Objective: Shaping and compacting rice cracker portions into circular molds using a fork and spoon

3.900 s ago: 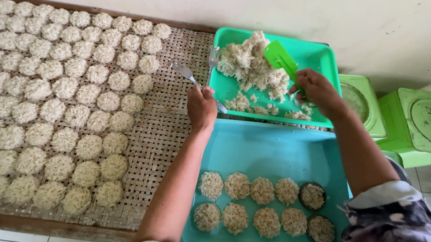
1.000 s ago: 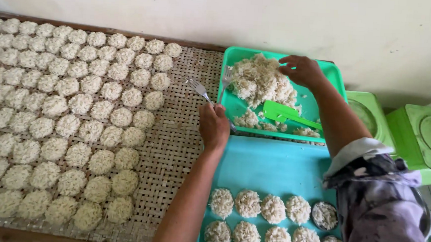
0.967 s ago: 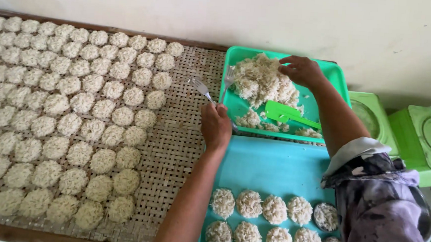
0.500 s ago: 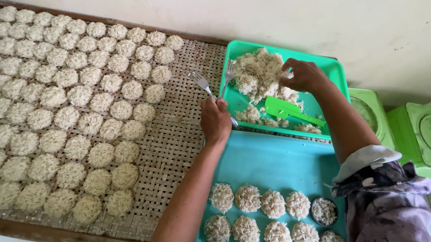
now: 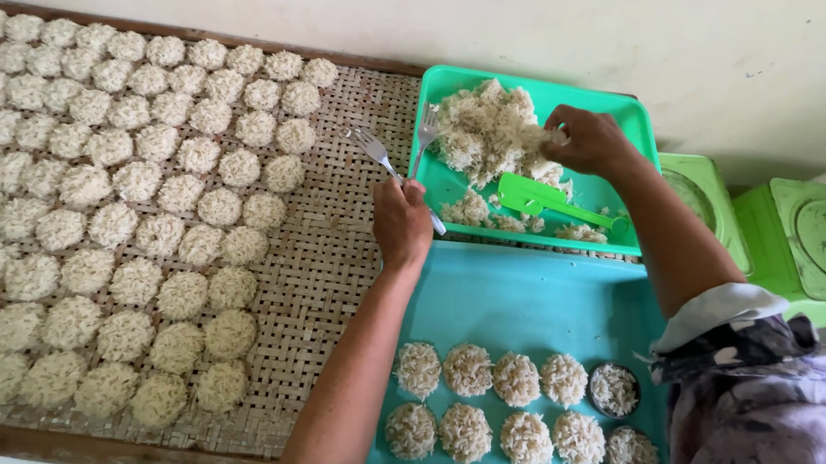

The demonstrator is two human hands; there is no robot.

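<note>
Left hand (image 5: 401, 224) fisted around two forks (image 5: 394, 154) over woven mat (image 5: 334, 265), right hand (image 5: 586, 139) pinching rice heap (image 5: 486, 131) in far green tray (image 5: 528, 231); green square tins (image 5: 818, 242) far right.

Bright, even daylight, soft faint shadows, no glare; sharp focus, mild wide-angle bending at edges

The left hand (image 5: 401, 224) grips two forks (image 5: 400, 155) over the woven mat (image 5: 319, 284). At two o'clock from it, the right hand (image 5: 586, 140) pinches the rice heap (image 5: 484, 133) in the green tray (image 5: 630, 116). At six o'clock, rice patties (image 5: 515, 405) sit on a blue tray (image 5: 524, 296).
</note>
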